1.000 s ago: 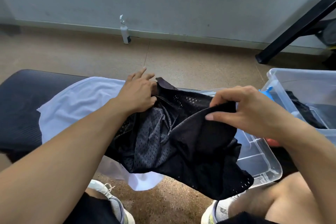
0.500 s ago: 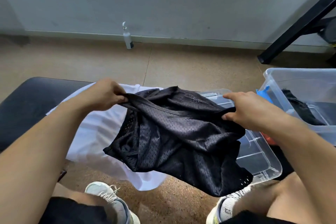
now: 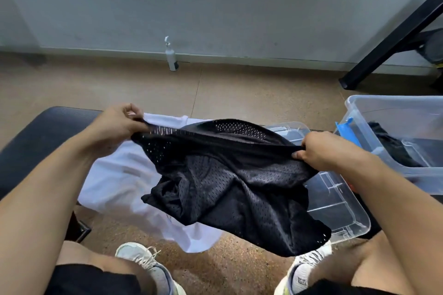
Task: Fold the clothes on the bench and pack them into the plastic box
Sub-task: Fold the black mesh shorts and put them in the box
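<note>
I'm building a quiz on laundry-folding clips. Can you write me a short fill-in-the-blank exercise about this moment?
1. Both hands stretch the waistband of the black mesh shorts; the left hand and the right hand each ____ one end.
2. Under the shorts a ____ garment lies on the bench.
3. The plastic box already holds something ____.

Missing words: grip; white; black

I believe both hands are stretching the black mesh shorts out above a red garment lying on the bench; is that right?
Not quite: the garment under the black mesh shorts is white, not red. The head view shows it spread on the bench, with the left hand and right hand gripping the shorts' waistband.
</note>
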Demonstrator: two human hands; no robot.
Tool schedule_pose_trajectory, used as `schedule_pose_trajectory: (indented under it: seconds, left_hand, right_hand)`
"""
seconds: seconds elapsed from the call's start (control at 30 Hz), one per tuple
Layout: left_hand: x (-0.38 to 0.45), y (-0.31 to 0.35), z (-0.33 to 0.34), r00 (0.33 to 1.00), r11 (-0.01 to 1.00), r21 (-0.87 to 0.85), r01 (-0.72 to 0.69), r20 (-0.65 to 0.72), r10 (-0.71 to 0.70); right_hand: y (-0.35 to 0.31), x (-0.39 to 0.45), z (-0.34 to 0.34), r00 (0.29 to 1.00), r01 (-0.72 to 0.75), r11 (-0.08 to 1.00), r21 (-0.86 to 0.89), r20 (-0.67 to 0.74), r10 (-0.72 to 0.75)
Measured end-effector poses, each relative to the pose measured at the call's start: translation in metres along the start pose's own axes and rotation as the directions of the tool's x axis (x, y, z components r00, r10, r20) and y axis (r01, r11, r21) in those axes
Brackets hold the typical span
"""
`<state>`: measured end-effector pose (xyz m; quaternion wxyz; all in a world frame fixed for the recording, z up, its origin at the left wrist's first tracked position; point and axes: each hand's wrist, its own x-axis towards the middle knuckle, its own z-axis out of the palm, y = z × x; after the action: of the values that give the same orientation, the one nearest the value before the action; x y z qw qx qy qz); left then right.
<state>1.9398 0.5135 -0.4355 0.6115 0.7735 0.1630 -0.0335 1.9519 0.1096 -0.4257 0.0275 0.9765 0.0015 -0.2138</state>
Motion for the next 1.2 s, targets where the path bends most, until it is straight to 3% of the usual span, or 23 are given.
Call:
schedule_pose_trajectory:
  seconds: [0.07,0.13,0.2,0.27,0.37,0.43,0.5,0.53,0.67,0.77,0.87,0.97,1.07,1.13,1.2]
  left_hand:
    - [-0.005,-0.005,-0.004,0.972,0.946,0.298,0.129,0.15,-0.18]
    - [-0.012,-0.005,-0.008,0.935,0.812,0.563,0.151,0.186,-0.303]
    - [-0.019,0.0,-0.006,0.92,0.701,0.699,0.141,0.169,-0.353]
    - [-0.023,0.006,-0.005,0.928,0.683,0.719,0.129,0.155,-0.339]
    - [-0.025,0.007,-0.002,0.966,0.819,0.571,0.058,0.175,-0.191]
    - [-0.025,0.009,0.007,0.983,0.925,0.38,-0.025,0.176,-0.045]
    - [-0.024,0.013,0.016,0.988,0.986,0.152,-0.073,0.146,0.051]
    - [-0.023,0.015,0.02,0.99,0.996,0.042,-0.079,0.117,0.074]
    - [-0.02,0.021,0.024,0.99,0.987,-0.13,-0.099,0.089,0.111]
    - [-0.018,0.019,0.024,0.989,0.99,-0.088,-0.114,0.083,0.121]
    - [-0.012,0.011,0.018,0.993,0.985,0.125,-0.118,0.018,0.117]
    - [-0.014,0.007,0.005,0.995,0.894,0.446,-0.05,0.103,0.004]
    - [-0.022,0.004,-0.003,0.932,0.731,0.683,0.017,0.253,-0.258]
    - [-0.026,0.006,-0.004,0.881,0.64,0.768,0.01,0.296,-0.368]
    - [-0.029,0.011,0.0,0.876,0.613,0.79,0.0,0.296,-0.381]
  right_hand:
    - [-0.003,0.003,0.001,0.999,0.006,0.999,-0.051,0.047,-0.004]
    - [-0.007,0.003,0.0,0.999,0.006,0.997,-0.082,0.054,-0.001]
    - [-0.008,0.002,-0.002,0.999,0.019,0.998,-0.067,0.029,-0.017]
    - [-0.006,-0.001,-0.003,0.997,0.061,0.996,0.06,-0.054,-0.058]
    - [-0.008,-0.007,-0.002,0.919,0.3,0.891,0.341,-0.355,-0.173]
    - [-0.014,-0.012,-0.005,0.843,0.491,0.685,0.538,-0.492,-0.217]
    - [-0.017,-0.015,-0.007,0.833,0.535,0.501,0.68,-0.524,-0.178]
    - [-0.018,-0.015,-0.008,0.827,0.535,0.5,0.681,-0.544,-0.145]
    - [-0.013,-0.013,-0.007,0.802,0.389,0.784,0.484,-0.597,-0.03]
    - [-0.003,-0.009,-0.008,0.862,0.218,0.912,0.349,-0.507,-0.012]
    - [0.004,-0.012,-0.015,0.933,0.127,0.973,0.195,-0.357,-0.05]
    - [0.007,-0.023,-0.018,0.987,0.14,0.989,0.057,-0.091,-0.134]
    - [0.009,-0.034,-0.013,0.971,0.203,0.967,-0.155,0.163,-0.177]
    - [0.009,-0.037,-0.013,0.959,0.235,0.955,-0.179,0.2,-0.198]
    - [0.011,-0.036,-0.017,0.948,0.274,0.958,-0.082,0.194,-0.254]
